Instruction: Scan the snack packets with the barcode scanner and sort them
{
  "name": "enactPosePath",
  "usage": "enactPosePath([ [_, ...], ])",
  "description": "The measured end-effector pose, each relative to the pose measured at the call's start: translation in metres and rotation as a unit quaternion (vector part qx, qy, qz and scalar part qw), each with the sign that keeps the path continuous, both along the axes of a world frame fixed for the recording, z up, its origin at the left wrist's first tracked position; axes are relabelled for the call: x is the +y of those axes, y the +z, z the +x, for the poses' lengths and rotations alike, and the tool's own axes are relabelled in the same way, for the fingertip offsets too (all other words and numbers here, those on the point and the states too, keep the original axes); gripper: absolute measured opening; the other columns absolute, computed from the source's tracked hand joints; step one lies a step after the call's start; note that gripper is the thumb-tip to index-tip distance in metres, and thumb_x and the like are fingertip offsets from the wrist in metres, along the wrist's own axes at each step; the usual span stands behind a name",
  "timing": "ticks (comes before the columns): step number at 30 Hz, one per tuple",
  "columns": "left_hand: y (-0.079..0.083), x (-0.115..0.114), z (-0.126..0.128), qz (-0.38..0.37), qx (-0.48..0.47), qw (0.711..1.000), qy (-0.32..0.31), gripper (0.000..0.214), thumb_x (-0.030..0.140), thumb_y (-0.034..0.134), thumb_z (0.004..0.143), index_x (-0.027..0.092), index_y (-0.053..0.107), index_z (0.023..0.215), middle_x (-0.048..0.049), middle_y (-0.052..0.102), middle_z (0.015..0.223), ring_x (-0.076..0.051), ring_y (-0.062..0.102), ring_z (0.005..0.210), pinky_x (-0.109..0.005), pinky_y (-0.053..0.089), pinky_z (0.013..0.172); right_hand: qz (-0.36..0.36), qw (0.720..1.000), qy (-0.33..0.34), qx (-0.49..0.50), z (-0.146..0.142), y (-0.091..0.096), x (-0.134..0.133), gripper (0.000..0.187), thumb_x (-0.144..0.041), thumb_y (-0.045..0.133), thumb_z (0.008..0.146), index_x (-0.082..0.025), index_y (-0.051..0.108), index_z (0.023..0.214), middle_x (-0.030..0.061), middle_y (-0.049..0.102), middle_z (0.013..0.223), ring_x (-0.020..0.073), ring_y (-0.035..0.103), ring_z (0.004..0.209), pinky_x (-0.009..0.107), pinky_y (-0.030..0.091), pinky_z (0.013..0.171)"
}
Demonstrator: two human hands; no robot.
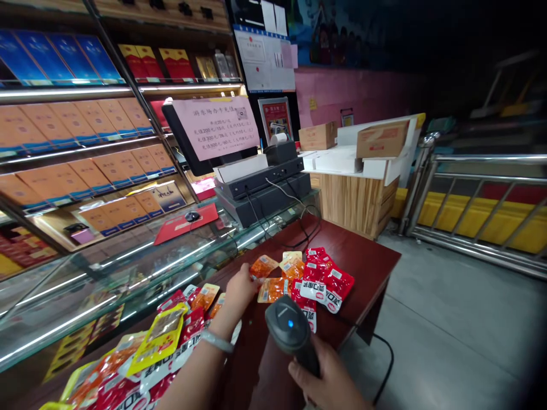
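My right hand (327, 378) grips the handle of a dark barcode scanner (289, 330) with a blue light, its head aimed at the dark red counter (367, 267). My left hand (239, 287) reaches forward, fingers curled on an orange snack packet (262, 266). Just beyond it lies a spread of orange packets (273, 289) and red packets (329, 279). A second heap of red, yellow and orange packets (162, 347) lies under my left forearm.
A glass display case (128, 267) runs along the left, with shelves of boxed goods (72, 136) behind. A register with a screen and pink notice (216, 128), a receipt printer (280, 149) and cables stand at the counter's far end. Cardboard boxes (382, 138) and metal railings (482, 188) are at right.
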State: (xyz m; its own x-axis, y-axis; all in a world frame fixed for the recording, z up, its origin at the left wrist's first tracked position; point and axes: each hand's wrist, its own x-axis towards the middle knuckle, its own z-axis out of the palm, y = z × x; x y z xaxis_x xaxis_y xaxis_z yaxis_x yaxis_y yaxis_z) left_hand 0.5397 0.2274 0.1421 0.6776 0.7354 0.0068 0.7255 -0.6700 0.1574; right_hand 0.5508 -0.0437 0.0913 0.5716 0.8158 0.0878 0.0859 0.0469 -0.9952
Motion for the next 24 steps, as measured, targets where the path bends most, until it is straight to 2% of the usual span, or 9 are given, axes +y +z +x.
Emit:
enactPosePath([
  [4,0.003,-0.034,-0.044,-0.095,-0.082,0.992,0.006,0.036,0.045,0.070,0.089,0.021,0.057,0.112,-0.0084,0.077,0.100,-0.026,0.073,0.091,-0.030,0.043,0.070,-0.002,0.999,-0.018,0.048,-0.005,0.008,-0.008,0.045,-0.063,0.067,0.090,-0.021,0.065,0.105,-0.0021,0.059,0.070,0.0139,0.051,0.053,0.025,0.047,0.050],
  [7,0.005,-0.057,-0.069,-0.114,-0.117,0.987,0.005,0.030,0.040,0.070,0.087,0.023,0.056,0.107,-0.0056,0.075,0.094,-0.025,0.073,0.087,-0.029,0.043,0.070,0.014,0.997,-0.002,0.079,-0.011,0.020,-0.010,0.046,-0.066,0.067,0.090,-0.021,0.060,0.099,-0.0067,0.052,0.064,0.0096,0.044,0.045,0.022,0.040,0.044],
  [10,0.003,-0.075,-0.086,-0.106,-0.140,0.984,-0.015,0.031,0.043,0.069,0.084,0.022,0.056,0.102,-0.0052,0.073,0.088,-0.026,0.072,0.084,-0.030,0.045,0.070,0.034,0.996,0.017,0.076,-0.020,0.029,-0.011,0.047,-0.067,0.067,0.090,-0.022,0.057,0.097,-0.0091,0.049,0.061,0.0081,0.042,0.042,0.020,0.038,0.042],
  [13,-0.001,-0.083,-0.102,-0.101,-0.162,0.981,-0.019,0.033,0.047,0.068,0.082,0.022,0.058,0.102,-0.0056,0.073,0.086,-0.028,0.072,0.084,-0.032,0.046,0.071,0.043,0.996,0.034,0.072,-0.030,0.033,-0.012,0.046,-0.066,0.067,0.091,-0.022,0.057,0.101,-0.0091,0.050,0.064,0.0076,0.043,0.041,0.020,0.039,0.042],
  [17,-0.002,-0.073,-0.141,-0.119,-0.172,0.976,0.068,0.053,0.055,0.068,0.079,0.021,0.059,0.119,-0.0065,0.074,0.088,-0.030,0.072,0.083,-0.035,0.049,0.072,0.028,0.995,0.056,0.082,-0.046,0.026,-0.018,0.046,-0.063,0.073,0.087,-0.022,0.060,0.105,-0.0074,0.052,0.068,0.0081,0.043,0.043,0.021,0.039,0.042],
  [19,0.002,-0.063,-0.165,-0.090,-0.166,0.973,0.134,0.067,0.064,0.063,0.081,0.018,0.057,0.129,-0.0109,0.075,0.095,-0.034,0.072,0.091,-0.041,0.053,0.078,0.013,0.995,0.066,0.077,-0.051,0.019,-0.023,0.043,-0.059,0.075,0.086,-0.022,0.063,0.105,-0.0058,0.054,0.071,0.0089,0.043,0.045,0.022,0.039,0.043],
  [20,0.004,-0.059,-0.176,-0.051,-0.161,0.969,0.180,0.070,0.065,0.061,0.082,0.016,0.057,0.132,-0.0146,0.075,0.102,-0.038,0.071,0.099,-0.045,0.053,0.084,0.006,0.995,0.070,0.073,-0.054,0.016,-0.025,0.042,-0.057,0.076,0.085,-0.022,0.065,0.106,-0.0051,0.055,0.072,0.0094,0.042,0.047,0.022,0.039,0.043],
  [22,0.006,-0.054,-0.188,0.078,-0.190,0.948,0.244,0.077,0.065,0.058,0.086,0.015,0.051,0.143,-0.0216,0.069,0.127,-0.043,0.062,0.125,-0.054,0.049,0.101,-0.002,0.995,0.079,0.067,-0.056,0.008,-0.030,0.041,-0.054,0.076,0.086,-0.022,0.067,0.109,-0.0040,0.056,0.074,0.0102,0.043,0.049,0.023,0.040,0.045],
  [24,0.002,-0.058,-0.185,0.168,-0.228,0.932,0.225,0.075,0.061,0.058,0.088,0.017,0.049,0.148,-0.0222,0.060,0.146,-0.042,0.050,0.141,-0.058,0.040,0.115,-0.004,0.995,0.079,0.065,-0.055,0.003,-0.036,0.041,-0.051,0.075,0.087,-0.021,0.067,0.114,-0.0034,0.058,0.076,0.0105,0.043,0.050,0.023,0.041,0.046],
])
